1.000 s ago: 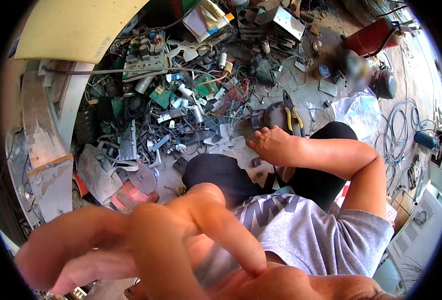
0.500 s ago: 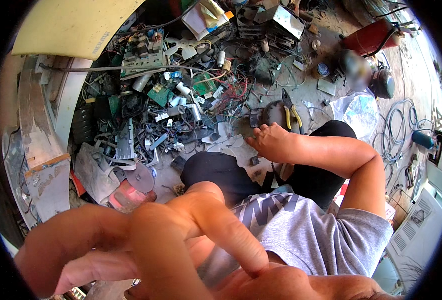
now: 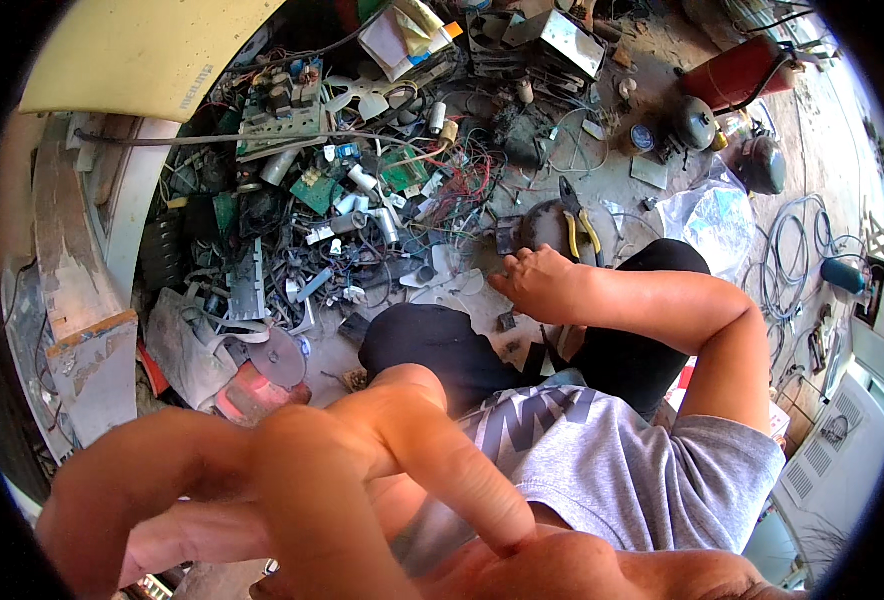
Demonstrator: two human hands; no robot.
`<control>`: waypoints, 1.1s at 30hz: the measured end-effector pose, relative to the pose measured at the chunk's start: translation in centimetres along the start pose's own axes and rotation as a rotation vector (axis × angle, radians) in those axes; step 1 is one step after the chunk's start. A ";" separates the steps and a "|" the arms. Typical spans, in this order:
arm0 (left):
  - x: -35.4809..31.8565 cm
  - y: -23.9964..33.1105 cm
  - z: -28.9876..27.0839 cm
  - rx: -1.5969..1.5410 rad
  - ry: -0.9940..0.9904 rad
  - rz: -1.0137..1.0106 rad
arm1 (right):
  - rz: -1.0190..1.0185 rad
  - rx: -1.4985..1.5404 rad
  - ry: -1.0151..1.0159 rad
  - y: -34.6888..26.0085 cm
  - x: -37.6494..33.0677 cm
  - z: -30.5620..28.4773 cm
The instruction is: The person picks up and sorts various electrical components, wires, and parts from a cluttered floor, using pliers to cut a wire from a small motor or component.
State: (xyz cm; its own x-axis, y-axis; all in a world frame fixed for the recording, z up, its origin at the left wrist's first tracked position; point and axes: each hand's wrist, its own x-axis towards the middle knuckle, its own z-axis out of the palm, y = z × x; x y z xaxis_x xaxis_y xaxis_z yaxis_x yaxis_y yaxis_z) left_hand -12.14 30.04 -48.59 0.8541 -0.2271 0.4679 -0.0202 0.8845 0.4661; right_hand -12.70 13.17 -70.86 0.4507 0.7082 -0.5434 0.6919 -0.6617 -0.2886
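Note:
My left hand (image 3: 337, 450) looms large at the lower left, very close to the camera. Its fingers are bent but apart, with no object visible among them; some fingertips run out of the picture. The thumb touches my bare skin above the grey shirt (image 3: 602, 455). Farther off, my right hand (image 3: 542, 285) rests by my right knee, loosely curled and open, holding nothing that shows. Just beyond it, pliers with yellow-and-black handles (image 3: 573, 206) lie on a dark round object (image 3: 542, 222), jaws pointing away. The undersides of the right fingers are hidden.
A heap of circuit boards (image 3: 314, 190), capacitors, wires and metal scraps spreads ahead and left. A grinding disc (image 3: 279, 358) lies by a red object at left. To the right are a clear plastic bag (image 3: 712, 225), coiled cable (image 3: 797, 255) and a red cylinder (image 3: 737, 75).
The whole view has shifted very slightly. The left hand's outer fingers have moved a little to the right; the right hand and the pliers stay as they were.

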 end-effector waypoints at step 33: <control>1.5 -2.3 -23.2 0.629 0.981 0.123 | -0.012 0.066 0.392 12.8 12.7 3.7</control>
State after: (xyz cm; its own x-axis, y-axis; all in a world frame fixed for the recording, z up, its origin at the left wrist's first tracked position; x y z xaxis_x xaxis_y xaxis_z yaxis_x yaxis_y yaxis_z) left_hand 1.24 37.08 -66.38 0.8578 0.5008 -0.1160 -0.1496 0.4592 0.8756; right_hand -0.22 12.75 -84.39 0.6327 0.7477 -0.2017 0.6665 -0.6583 -0.3498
